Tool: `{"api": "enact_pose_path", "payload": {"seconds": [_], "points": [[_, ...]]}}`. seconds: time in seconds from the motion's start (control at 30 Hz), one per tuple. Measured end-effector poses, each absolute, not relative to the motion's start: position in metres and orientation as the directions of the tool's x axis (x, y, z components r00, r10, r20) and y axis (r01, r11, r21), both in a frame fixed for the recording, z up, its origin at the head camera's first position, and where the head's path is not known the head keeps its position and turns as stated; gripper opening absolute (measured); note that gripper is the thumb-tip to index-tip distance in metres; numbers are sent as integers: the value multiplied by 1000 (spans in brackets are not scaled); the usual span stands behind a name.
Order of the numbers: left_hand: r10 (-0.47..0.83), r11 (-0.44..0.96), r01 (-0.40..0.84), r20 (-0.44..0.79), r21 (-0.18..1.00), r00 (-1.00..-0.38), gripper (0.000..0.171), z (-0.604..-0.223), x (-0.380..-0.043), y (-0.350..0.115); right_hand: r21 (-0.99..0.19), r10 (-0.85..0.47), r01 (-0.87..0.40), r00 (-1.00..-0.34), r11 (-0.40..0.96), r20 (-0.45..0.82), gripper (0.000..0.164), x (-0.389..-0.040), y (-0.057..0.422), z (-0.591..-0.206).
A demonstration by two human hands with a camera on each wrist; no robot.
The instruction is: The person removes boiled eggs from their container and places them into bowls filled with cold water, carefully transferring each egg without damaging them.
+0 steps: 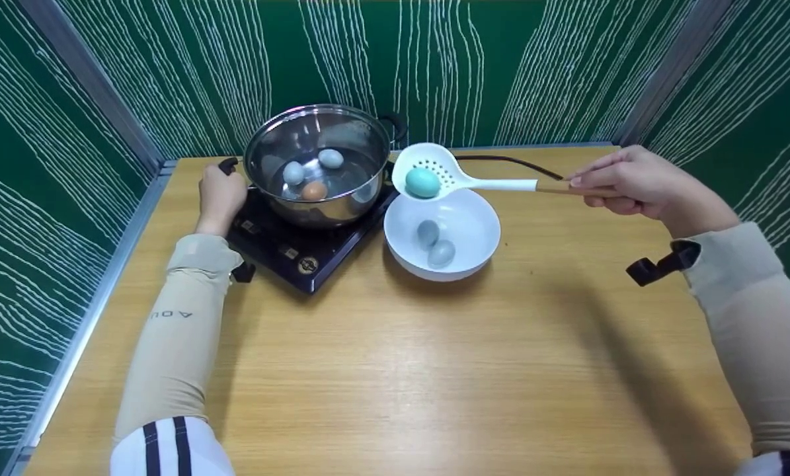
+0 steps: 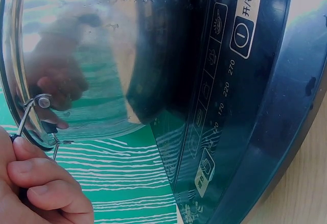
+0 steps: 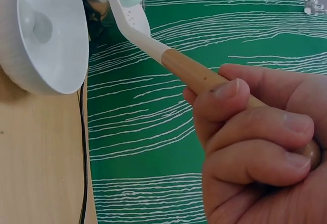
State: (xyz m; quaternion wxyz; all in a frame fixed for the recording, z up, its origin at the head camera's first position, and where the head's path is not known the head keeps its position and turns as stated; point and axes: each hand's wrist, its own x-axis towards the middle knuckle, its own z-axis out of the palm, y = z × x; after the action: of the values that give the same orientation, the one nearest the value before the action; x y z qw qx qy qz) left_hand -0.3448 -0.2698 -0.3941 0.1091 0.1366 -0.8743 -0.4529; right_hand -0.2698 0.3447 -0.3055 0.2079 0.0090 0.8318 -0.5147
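My right hand (image 1: 639, 182) grips the wooden handle of a white slotted ladle (image 1: 507, 185), its fingers curled round it in the right wrist view. A blue-green egg (image 1: 422, 182) lies in the ladle's perforated bowl, above the back left rim of a white bowl (image 1: 480, 248). Two pale eggs (image 1: 441, 253) sit inside that bowl. On the left, my left hand (image 1: 221, 198) holds the side handle (image 1: 228, 165) of a steel pot (image 1: 328, 210). Two pale eggs (image 1: 330, 158) and a brown egg (image 1: 314, 191) lie in the pot.
The pot stands on a black induction cooker (image 1: 279, 254) with printed controls (image 2: 219, 81). Behind the bowl a dark cord (image 1: 510, 159) runs along the table's back edge. Green panels with white lines (image 1: 434, 73) enclose the wooden table (image 1: 395, 370) at the back and sides.
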Motion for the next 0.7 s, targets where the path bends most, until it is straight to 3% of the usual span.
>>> {"api": "enact_pose_path", "payload": {"seconds": [0.7], "points": [[-328, 535, -158, 32, 830, -944, 21, -392, -345, -271, -764, -193, 199, -901, 614, -389, 18, -268, 343, -319]]}}
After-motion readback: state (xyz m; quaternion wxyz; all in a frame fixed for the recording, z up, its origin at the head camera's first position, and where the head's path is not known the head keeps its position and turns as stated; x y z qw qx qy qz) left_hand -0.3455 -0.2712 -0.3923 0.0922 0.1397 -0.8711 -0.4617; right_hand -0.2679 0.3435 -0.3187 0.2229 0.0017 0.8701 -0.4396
